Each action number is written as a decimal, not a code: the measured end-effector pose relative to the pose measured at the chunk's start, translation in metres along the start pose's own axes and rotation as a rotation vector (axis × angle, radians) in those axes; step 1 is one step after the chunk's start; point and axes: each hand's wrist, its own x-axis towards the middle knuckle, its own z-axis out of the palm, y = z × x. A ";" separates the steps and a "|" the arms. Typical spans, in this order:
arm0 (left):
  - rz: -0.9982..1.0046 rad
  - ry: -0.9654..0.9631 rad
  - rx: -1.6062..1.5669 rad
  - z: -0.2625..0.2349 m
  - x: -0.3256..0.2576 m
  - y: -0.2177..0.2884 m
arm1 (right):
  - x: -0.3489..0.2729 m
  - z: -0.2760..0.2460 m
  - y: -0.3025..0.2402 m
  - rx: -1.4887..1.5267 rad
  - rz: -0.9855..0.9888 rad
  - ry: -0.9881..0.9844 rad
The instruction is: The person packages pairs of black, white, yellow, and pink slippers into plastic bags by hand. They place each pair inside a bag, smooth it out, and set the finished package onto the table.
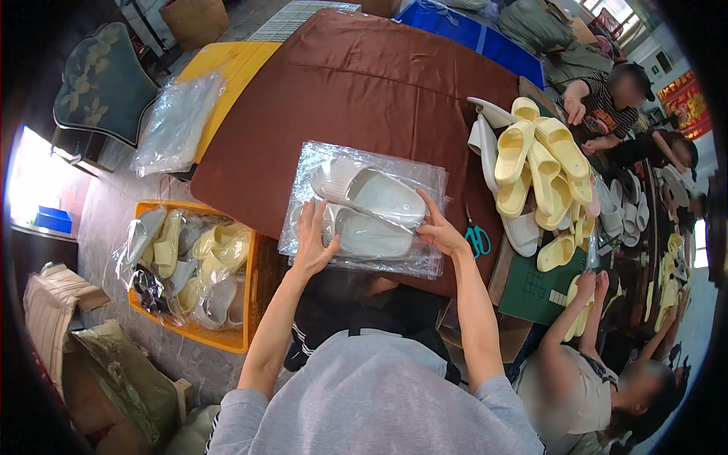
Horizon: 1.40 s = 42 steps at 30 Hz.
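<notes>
On the brown tablecloth [364, 83] in front of me lies a pair of light grey slippers [375, 205], side by side with their toes to the left. They rest in or on clear plastic bags [303, 163]; which one I cannot tell. My left hand [311, 241] lies with fingers spread at the toe end of the nearer slipper. At the heel end, my right hand [441, 227] touches the plastic with its thumb and fingers apart. Teal-handled scissors [478, 239] lie just right of that hand.
An orange crate [246, 303] of bagged slippers stands lower left. Clear bags [178, 121] lie on a yellow board [227, 64]. Yellow slippers [542, 159] are heaped at the right, beside a green board [531, 292]. Several people work along the right side; a blue bin [470, 38] stands behind.
</notes>
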 end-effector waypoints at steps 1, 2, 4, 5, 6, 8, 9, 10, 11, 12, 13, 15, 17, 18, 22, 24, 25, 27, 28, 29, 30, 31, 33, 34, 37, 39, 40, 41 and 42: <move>-0.002 -0.018 0.022 -0.001 -0.002 -0.001 | 0.000 0.006 -0.003 -0.018 -0.008 0.023; -0.002 0.002 0.012 -0.001 -0.002 -0.003 | 0.000 0.012 -0.006 -0.035 -0.015 0.045; -0.008 0.004 0.033 -0.001 -0.002 -0.002 | 0.002 0.015 -0.005 -0.054 0.013 0.051; -0.006 -0.003 0.054 0.000 0.001 0.002 | 0.007 0.011 0.002 -0.327 -0.124 0.056; -0.004 -0.016 0.056 0.000 0.003 0.005 | 0.010 0.006 0.007 -0.600 -0.261 0.061; -0.016 -0.005 0.042 0.000 0.002 0.002 | 0.016 0.010 0.007 -0.731 -0.275 0.008; -0.020 -0.001 0.024 0.000 0.002 0.000 | 0.016 0.012 0.007 -0.609 -0.155 -0.008; -0.014 -0.002 0.030 -0.002 0.001 -0.002 | 0.017 0.017 0.006 -0.489 -0.033 -0.027; -0.023 0.006 0.034 -0.006 0.001 -0.005 | 0.012 0.024 0.001 -0.562 -0.054 0.035; -0.016 -0.022 -0.002 -0.012 0.001 -0.009 | 0.015 0.025 0.002 -0.565 -0.052 0.023; -0.003 -0.052 -0.041 -0.016 0.003 -0.009 | 0.014 0.022 0.001 -0.416 0.065 0.029; -0.024 0.055 -0.084 -0.021 0.011 -0.014 | 0.016 0.004 0.012 -0.254 0.139 0.058; -0.077 0.139 -0.095 -0.027 0.014 -0.028 | 0.015 -0.004 0.011 -0.032 0.109 -0.016; -0.080 0.140 -0.095 -0.029 0.014 -0.033 | 0.015 -0.007 0.011 0.192 0.075 -0.084; -0.033 -0.034 0.166 -0.024 0.006 -0.053 | 0.013 0.010 0.002 0.093 0.133 -0.074; -0.042 -0.034 0.124 -0.021 0.005 -0.057 | 0.015 0.020 -0.001 0.027 0.148 -0.060; -0.040 -0.039 0.119 -0.020 0.006 -0.056 | 0.017 0.024 -0.003 -0.185 0.137 -0.023; -0.026 -0.048 0.119 -0.020 0.010 -0.054 | 0.020 0.022 0.001 -0.442 0.080 0.013; -0.037 -0.053 0.105 -0.023 0.009 -0.056 | 0.020 0.029 -0.002 -0.376 0.130 0.061; -0.043 -0.052 0.107 -0.024 0.007 -0.057 | 0.019 0.038 -0.006 -0.309 0.181 0.109; -0.047 -0.045 0.094 -0.025 0.006 -0.058 | 0.019 0.035 -0.004 -0.288 0.167 0.084; -0.042 -0.039 0.078 -0.025 0.008 -0.058 | 0.018 0.028 -0.002 -0.290 0.165 0.086; -0.040 -0.029 0.059 -0.022 0.010 -0.056 | 0.016 0.012 0.005 -0.005 0.076 -0.067; -0.046 -0.013 0.046 -0.022 0.008 -0.057 | 0.013 0.013 0.003 0.064 0.092 -0.057; -0.056 0.007 0.023 -0.023 0.006 -0.061 | 0.012 0.017 0.007 0.033 0.081 -0.066; -0.041 -0.007 0.036 -0.025 0.006 -0.065 | 0.015 0.020 0.006 -0.095 0.140 -0.035; -0.017 -0.026 0.044 -0.026 0.009 -0.064 | 0.015 0.021 0.006 -0.222 0.195 0.005; -0.014 -0.029 0.043 -0.025 0.010 -0.061 | 0.022 0.021 0.017 -0.251 0.113 0.047; -0.036 -0.011 0.037 -0.023 0.011 -0.058 | 0.021 0.018 0.019 -0.250 0.112 0.052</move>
